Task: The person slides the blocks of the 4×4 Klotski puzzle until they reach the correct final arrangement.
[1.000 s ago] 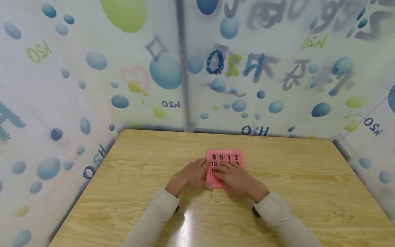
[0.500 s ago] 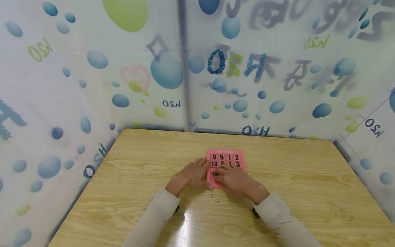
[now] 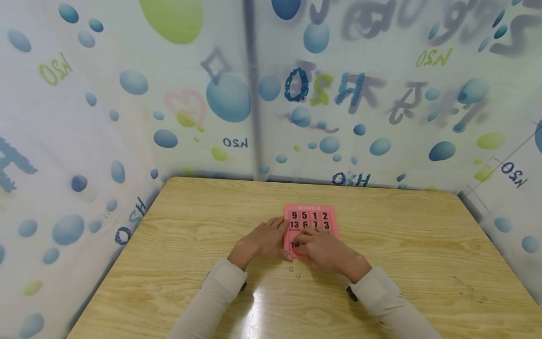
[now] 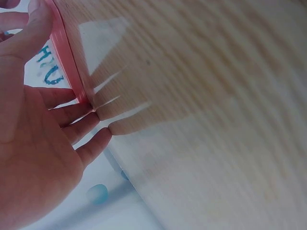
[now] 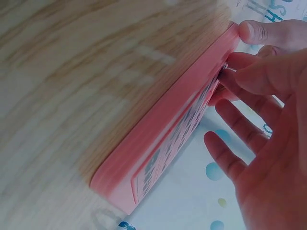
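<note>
A pink number slide puzzle lies flat on the table, its top rows reading 9 5 1 2 and 13 6 7 3. My left hand rests along its left side, fingertips against the edge and thumb at the near-left corner. In the left wrist view those fingers look nearly straight beside the pink rim. Over the lower tiles lies my right hand, fingertips touching a tile in the bottom left. Above that tile is a bare slot. The right hand covers most of the lower rows.
The wooden table stretches out around the puzzle. Behind and beside it hang pale walls printed with blue and green drops. Small dark marks show on the tabletop near the puzzle, and more lie at the right.
The left-column tile under my right fingertips has slid down from the third row to the bottom row. My right fingers moved slightly nearer with it; my left hand stayed put.
</note>
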The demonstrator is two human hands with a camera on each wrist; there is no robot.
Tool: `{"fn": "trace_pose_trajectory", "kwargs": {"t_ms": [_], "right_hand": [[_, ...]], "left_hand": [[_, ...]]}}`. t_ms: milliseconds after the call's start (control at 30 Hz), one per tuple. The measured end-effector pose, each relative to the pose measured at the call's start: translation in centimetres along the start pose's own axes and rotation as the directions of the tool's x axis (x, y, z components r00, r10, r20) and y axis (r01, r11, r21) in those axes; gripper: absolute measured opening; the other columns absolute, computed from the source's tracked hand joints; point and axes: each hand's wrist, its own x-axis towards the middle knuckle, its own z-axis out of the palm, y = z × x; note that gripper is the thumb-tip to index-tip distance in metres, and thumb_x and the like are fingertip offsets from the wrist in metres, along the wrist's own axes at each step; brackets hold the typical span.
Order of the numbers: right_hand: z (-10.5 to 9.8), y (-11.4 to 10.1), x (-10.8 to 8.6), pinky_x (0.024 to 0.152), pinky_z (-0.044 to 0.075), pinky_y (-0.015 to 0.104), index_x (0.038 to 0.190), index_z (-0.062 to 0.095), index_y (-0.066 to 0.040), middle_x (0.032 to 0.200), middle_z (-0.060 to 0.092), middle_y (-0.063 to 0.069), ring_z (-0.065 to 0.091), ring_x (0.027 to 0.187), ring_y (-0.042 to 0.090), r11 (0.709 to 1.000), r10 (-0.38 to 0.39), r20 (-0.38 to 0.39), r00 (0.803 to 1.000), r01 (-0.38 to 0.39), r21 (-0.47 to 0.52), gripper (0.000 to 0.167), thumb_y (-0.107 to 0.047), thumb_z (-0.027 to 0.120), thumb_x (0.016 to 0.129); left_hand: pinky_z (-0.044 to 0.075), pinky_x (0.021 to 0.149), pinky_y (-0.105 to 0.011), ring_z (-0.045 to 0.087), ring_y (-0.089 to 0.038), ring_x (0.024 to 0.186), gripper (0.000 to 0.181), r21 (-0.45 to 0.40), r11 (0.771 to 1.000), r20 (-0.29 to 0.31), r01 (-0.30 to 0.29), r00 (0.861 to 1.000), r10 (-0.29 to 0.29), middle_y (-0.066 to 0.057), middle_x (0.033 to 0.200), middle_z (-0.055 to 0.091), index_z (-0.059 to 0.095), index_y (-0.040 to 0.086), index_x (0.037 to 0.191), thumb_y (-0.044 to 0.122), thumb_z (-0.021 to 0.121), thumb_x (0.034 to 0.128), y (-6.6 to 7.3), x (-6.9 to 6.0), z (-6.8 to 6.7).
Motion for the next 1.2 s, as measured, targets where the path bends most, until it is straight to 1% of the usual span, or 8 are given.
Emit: {"fn": "trace_pose_trajectory", "kwargs": {"t_ms": [100,233,367,467,567,867,967,1200], "right_hand": [[0.1,0.1,0.0,0.112,0.039,0.048,0.113,0.076,-0.018,0.124,0.066,-0.004,0.054,0.122,0.021,1.0,-0.001,-0.005,1.0,0.001,0.014,0.025,-0.012,0.058,0.097],[0.0,0.5,0.1,0.114,0.036,0.052,0.125,0.071,-0.018,0.133,0.062,0.001,0.051,0.131,0.027,0.998,0.058,-0.001,0.998,-0.058,0.022,0.035,-0.009,0.059,0.093],[0.1,1.3,0.5,0.114,0.035,0.055,0.135,0.063,-0.018,0.142,0.056,0.005,0.046,0.137,0.031,0.991,0.134,-0.01,0.991,-0.134,-0.008,0.04,-0.014,0.06,0.096],[0.2,1.7,0.8,0.114,0.034,0.056,0.139,0.06,-0.015,0.145,0.054,0.006,0.044,0.139,0.033,0.987,0.161,-0.007,0.987,-0.162,-0.021,0.042,-0.02,0.061,0.097],[0.3,1.8,1.0,0.113,0.035,0.057,0.141,0.058,-0.013,0.147,0.052,0.007,0.044,0.139,0.034,0.984,0.176,0.004,0.984,-0.175,-0.03,0.046,-0.023,0.063,0.096],[0.6,2.0,1.6,0.113,0.035,0.057,0.142,0.056,-0.014,0.151,0.048,0.007,0.04,0.142,0.032,0.973,0.23,0.053,0.972,-0.228,-0.042,0.045,-0.025,0.061,0.099],[0.6,2.0,1.7,0.113,0.034,0.057,0.142,0.057,-0.014,0.151,0.048,0.007,0.04,0.142,0.032,0.971,0.237,0.065,0.969,-0.234,-0.043,0.044,-0.025,0.061,0.099],[0.5,1.9,1.7,0.112,0.036,0.058,0.134,0.064,-0.015,0.144,0.054,0.005,0.043,0.139,0.033,0.977,0.211,0.043,0.977,-0.211,-0.015,0.035,-0.023,0.055,0.102]], "left_hand": [[0.027,0.119,-0.05,0.019,-0.027,0.152,0.103,0.007,1.0,0.001,0.005,1.0,-0.005,-0.01,0.165,0.018,0.018,0.007,0.159,0.064,0.064,0.0864,0.0,0.0,0.1],[0.027,0.119,-0.05,0.019,-0.027,0.152,0.104,0.011,1.0,-0.001,0.012,1.0,-0.012,-0.01,0.165,0.018,0.018,0.008,0.159,0.065,0.064,0.0855,0.0,0.0,0.2],[0.027,0.12,-0.05,0.019,-0.027,0.152,0.105,0.006,1.0,-0.004,0.019,1.0,-0.019,-0.01,0.165,0.018,0.017,0.008,0.159,0.065,0.064,0.085,0.0,0.0,0.3],[0.027,0.12,-0.05,0.019,-0.027,0.152,0.106,0.002,1.0,-0.004,0.021,1.0,-0.021,-0.01,0.165,0.018,0.017,0.008,0.16,0.065,0.065,0.0849,0.0,-0.1,0.4],[0.027,0.12,-0.05,0.019,-0.027,0.152,0.106,0.002,1.0,-0.003,0.018,1.0,-0.018,-0.011,0.165,0.019,0.017,0.008,0.159,0.065,0.065,0.0846,0.0,-0.1,0.4],[0.027,0.119,-0.05,0.02,-0.027,0.152,0.106,-0.004,1.0,-0.006,0.015,1.0,-0.015,-0.01,0.165,0.019,0.017,0.008,0.16,0.066,0.064,0.0849,-0.1,-0.1,0.4],[0.027,0.12,-0.05,0.019,-0.027,0.152,0.105,-0.008,1.0,-0.003,0.014,1.0,-0.014,-0.01,0.166,0.018,0.016,0.009,0.16,0.065,0.064,0.0851,-0.1,0.0,0.4],[0.026,0.12,-0.05,0.018,-0.027,0.152,0.106,0.005,1.0,0.001,0.012,1.0,-0.012,-0.01,0.166,0.017,0.015,0.009,0.16,0.066,0.063,0.0852,-0.1,0.1,0.1]]}}
